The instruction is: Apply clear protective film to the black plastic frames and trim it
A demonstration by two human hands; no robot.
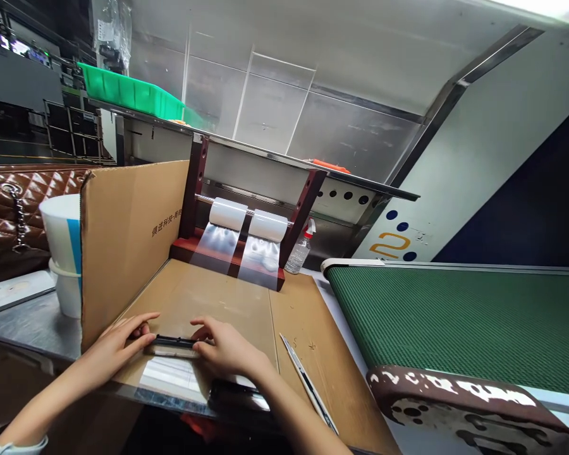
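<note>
Bar (175, 342), slim and black, at the near side of the cardboard (183, 291); left hand (111, 347) and right hand (232, 349) half curled at its left and right ends (whether pinching, one cannot tell). Light, matched fingertip pressure should keep it level.

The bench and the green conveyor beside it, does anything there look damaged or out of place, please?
The rounded brown edge by the near side of the ribbed green conveyor belt looks damaged: ragged white patches break its surface, as if the covering had peeled. Nothing else stands out.
</note>
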